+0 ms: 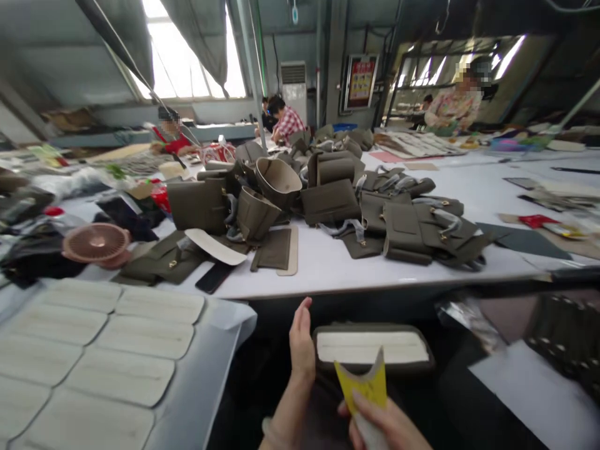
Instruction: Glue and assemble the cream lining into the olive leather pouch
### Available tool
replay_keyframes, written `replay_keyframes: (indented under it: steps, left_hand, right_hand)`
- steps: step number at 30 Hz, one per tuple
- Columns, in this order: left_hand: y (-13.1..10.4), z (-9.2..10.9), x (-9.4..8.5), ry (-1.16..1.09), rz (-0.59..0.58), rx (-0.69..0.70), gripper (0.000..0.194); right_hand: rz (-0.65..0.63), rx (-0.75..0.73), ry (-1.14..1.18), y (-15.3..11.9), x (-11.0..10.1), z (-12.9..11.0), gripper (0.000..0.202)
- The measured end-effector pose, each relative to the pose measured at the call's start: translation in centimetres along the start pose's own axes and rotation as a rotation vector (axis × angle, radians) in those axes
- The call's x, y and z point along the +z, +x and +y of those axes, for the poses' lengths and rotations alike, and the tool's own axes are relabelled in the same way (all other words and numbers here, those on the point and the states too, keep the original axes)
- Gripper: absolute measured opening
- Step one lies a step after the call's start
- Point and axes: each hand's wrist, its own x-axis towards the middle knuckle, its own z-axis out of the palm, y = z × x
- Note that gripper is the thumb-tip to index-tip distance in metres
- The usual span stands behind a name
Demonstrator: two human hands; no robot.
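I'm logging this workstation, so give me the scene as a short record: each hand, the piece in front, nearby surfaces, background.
Left hand: raised, fingers extended, beside the dark bag piece; contact unclear
Right hand: gripping a yellow curved piece
In front: dark bag piece with a white panel framed by its rim
Left surface: pale panels in rows
Long table: dark bags, pink fan
Background: several people, one in a checked shirt
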Motion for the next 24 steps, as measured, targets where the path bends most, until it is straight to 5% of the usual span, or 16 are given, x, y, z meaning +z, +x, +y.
replay_keyframes:
  steps: [2, 5, 9, 12, 18, 24]
  left_hand:
    - [-1.3, -1.3, -1.3, -0.071, 0.003, -0.112, 0.048]
    - [-4.0, -2.3, -2.6, -0.193, -0.034, -0.234, 0.048]
    - [-6.1, -2.2, -3.1, -0.248, -0.031, -0.281, 0.051]
    - [-6.2, -2.0, -3.1, -0.199, -0.024, -0.318, 0.053]
    - [-6.1, -2.3, -2.6, -0.306, -0.008, -0.363, 0.052]
    - [-6.0, -1.8, -2.1, -0.386, 0.027, -0.414, 0.057]
  right_hand:
    - [0.054, -0.024, 0.023, -1.3, -1.7, -1.7, 0.054]
    - [0.061, -0.107, -0.233, 0.6, -4.1, -6.9, 0.046]
    - [0.244, -0.329, -1.073, 7.4, -7.1, -13.7, 0.05]
    - [0.324, -0.435, -1.316, 13.2, -8.6, -16.6, 0.04]
    - [0.418, -0.566, -1.597, 21.0, -8.9, -18.4, 0.049]
    - [0.45, -0.662, -1.789, 23.0, -8.8, -18.1, 0.044]
